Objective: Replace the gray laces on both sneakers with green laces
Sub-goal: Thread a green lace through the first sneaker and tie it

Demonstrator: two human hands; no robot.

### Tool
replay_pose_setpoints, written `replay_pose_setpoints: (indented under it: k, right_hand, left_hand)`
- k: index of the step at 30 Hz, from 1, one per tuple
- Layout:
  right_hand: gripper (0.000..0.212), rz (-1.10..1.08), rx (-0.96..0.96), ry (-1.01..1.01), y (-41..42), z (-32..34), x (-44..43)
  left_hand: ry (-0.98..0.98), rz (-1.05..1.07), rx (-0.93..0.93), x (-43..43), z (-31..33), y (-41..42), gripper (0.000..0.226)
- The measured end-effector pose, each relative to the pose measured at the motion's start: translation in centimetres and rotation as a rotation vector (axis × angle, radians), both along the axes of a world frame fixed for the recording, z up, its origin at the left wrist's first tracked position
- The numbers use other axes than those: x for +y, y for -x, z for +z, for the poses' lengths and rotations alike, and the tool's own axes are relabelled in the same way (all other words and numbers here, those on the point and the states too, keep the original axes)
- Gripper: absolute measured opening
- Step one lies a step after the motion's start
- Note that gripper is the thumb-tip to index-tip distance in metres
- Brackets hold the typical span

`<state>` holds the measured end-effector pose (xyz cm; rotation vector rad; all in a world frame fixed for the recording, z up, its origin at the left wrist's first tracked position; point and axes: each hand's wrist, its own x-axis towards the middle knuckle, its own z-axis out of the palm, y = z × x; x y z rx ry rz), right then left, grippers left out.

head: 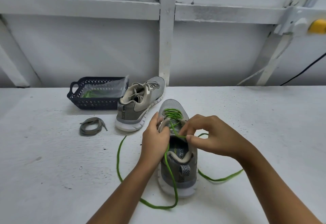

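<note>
Gripping the left edge of the near sneaker (191, 163) at its opening with the left hand (155, 135), curling the fingers around the collar. Pinching the green lace (172, 116) between thumb and fingertip of the right hand (211, 135), just above the tongue and close beside the left hand. Steadying that sneaker on the white table (53, 170), heel nearest the camera, toe pointing away. Showing green crossings running through the front eyelets. Trailing both loose ends over the table: looping one out to the left and round in front of the heel, sending the other out to the right. Standing the second sneaker (139, 103) just behind and to the left, tilting slightly, still wearing its pale gray lacing. Lying coiled on the table left of that shoe and apart from it, the pulled-out gray lace (90, 126). Sitting farther back left, just beside the second sneaker, a dark perforated basket (77, 86), holding a clear plastic bag (112, 87) with more green lacing inside. Backing onto a white framed wall (105, 47).
</note>
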<state>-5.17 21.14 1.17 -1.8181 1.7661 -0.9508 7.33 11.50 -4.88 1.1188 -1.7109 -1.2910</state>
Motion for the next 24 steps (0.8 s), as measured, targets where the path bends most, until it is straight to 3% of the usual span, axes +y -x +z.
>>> replay_pose_setpoints:
  k: [2, 4, 6, 9, 11, 13, 16, 19, 21, 24]
  right_hand:
    - [0.014, -0.045, -0.070, -0.032, -0.3, 0.4, -0.3]
    - [0.019, -0.151, -0.262, -0.020, -0.8, 1.4, -0.8]
    - [0.022, -0.263, -0.655, -0.038, -1.2, 2.6, -1.5]
    - [0.017, -0.306, -1.397, -0.142, -1.3, 5.0, -2.8]
    - [0.019, -0.290, -1.653, -0.136, -1.5, 6.3, -3.8]
    - [0.023, -0.289, -1.709, -0.095, -1.7, 7.2, -4.8]
    - [0.027, -0.264, -1.747, -0.060, -1.8, 7.6, -6.0]
    - [0.025, -0.261, -1.739, -0.030, -1.4, 7.2, -6.6]
    - [0.025, -0.268, -1.668, -0.033, -0.9, 6.4, -6.5]
    - [0.030, -0.221, -1.477, -0.159, -0.3, 4.5, -5.7]
  left_hand:
    - [-0.010, -0.017, 0.014, -0.2, -0.2, 0.0, 0.056]
    - [-0.006, -0.041, 0.028, -0.5, -0.4, -0.1, 0.056]
    - [0.056, -0.061, 0.043, -0.5, -0.4, -0.1, 0.047]
    - [0.408, -0.004, -0.013, -0.6, -0.2, -0.3, 0.023]
    - [0.630, -0.013, -0.028, -0.6, 0.3, -0.4, 0.041]
    - [0.698, -0.140, -0.035, -0.1, 1.7, -0.4, 0.055]
    - [0.624, -0.339, -0.137, 0.9, 3.2, 0.0, 0.037]
    - [0.418, -0.456, -0.097, 1.1, 4.4, 0.0, 0.024]
    - [0.229, -0.498, -0.003, 0.6, 5.8, -0.4, 0.021]
    - [-0.029, -0.464, 0.337, -1.3, 8.0, -0.9, 0.031]
